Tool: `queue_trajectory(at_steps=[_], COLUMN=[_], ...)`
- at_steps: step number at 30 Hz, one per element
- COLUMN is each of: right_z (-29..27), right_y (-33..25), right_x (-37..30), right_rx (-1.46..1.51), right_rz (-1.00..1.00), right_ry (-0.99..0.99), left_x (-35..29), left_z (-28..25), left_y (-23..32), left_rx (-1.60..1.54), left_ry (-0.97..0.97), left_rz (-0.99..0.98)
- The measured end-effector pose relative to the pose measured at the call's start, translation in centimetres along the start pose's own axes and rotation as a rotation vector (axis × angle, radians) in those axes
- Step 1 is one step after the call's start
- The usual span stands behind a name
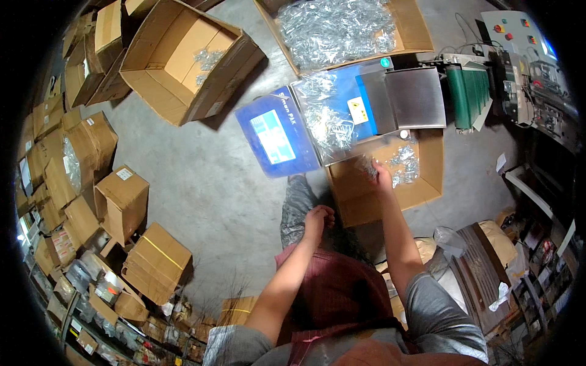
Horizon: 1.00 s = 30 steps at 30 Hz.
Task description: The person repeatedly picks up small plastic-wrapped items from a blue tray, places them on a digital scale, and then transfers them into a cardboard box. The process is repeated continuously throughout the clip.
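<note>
My right hand (383, 177) is closed at the left part of an open cardboard box (435, 165), on a clear plastic packet (368, 168) with small shiny pieces in it. More clear packets (405, 163) lie inside that box, to the right of the hand. Near my body, in front of my leg, my left hand (319, 219) has its fingers curled in, and nothing shows in it. Just beyond the hands stands a blue packing machine with a lit screen (273, 137). A pile of clear packets (329, 125) lies on its metal tray.
A large carton full of clear packets (336, 30) stands behind the machine. Another open carton (160, 88), holding a few packets, is at the far left. Stacked boxes (79, 146) line the left side. A green conveyor (467, 97) and a control panel (513, 30) stand at the right.
</note>
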State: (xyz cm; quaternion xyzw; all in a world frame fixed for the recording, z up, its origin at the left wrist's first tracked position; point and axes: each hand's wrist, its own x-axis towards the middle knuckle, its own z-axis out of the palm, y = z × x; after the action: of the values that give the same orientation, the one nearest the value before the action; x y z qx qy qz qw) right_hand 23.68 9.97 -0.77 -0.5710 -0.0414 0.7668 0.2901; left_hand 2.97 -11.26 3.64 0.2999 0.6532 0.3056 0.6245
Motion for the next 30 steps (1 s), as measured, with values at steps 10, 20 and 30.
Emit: queue_trajectory(at_steps=[10,20,30], right_z=[10.6,18.6,21.4], right_y=[-3.7,-7.0,-9.2], right_x=[-14.6,-19.4,-20.3], right_rx=[-0.392,-0.209,-0.659], right_rz=[0.035,0.001,-0.028], right_ry=[0.051,-0.037,-0.284], left_x=[0.7,0.7,-0.3], left_z=[-6.2,-7.6,-9.9], left_y=[18.2,23.5,25.2], left_rx=[-0.783,-0.323,-0.075], left_ry=[0.054,0.063,0.077], left_rz=[-0.178,0.141,0.175])
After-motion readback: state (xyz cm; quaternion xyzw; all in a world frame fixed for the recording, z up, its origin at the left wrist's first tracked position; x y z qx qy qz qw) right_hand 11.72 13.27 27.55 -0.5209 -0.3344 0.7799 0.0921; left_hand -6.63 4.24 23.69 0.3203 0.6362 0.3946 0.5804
